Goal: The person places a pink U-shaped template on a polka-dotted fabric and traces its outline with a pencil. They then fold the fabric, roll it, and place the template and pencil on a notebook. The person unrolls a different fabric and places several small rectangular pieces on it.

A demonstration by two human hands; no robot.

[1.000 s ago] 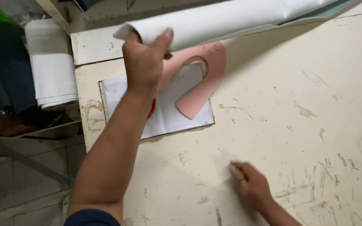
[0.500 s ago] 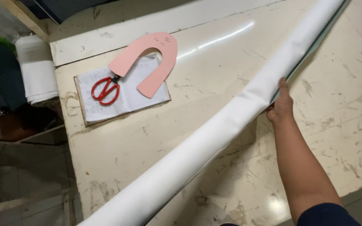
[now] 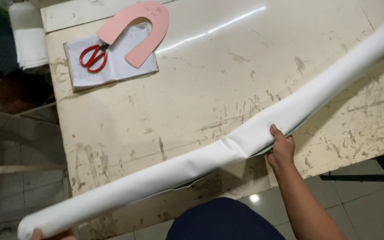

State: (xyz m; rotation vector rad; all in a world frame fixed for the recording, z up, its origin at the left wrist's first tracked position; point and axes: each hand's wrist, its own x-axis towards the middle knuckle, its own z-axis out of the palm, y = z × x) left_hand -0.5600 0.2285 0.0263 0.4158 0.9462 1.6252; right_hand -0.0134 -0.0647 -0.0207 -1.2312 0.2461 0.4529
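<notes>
White roll [image 3: 227,146] of sheet lay diagonally over worn table [image 3: 245,71] | right hand [image 3: 281,149] gripped its middle | left hand [image 3: 52,234] clasped its near end | seemed soft, sagging; best held at both ends | scissors [image 3: 93,57] well apart

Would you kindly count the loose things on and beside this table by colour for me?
White: 3, the long roll, the paper sheet and the folded cloth past the table's edge.
Pink: 1, the horseshoe template.
Red: 1, the scissors.
Total: 5.
</notes>
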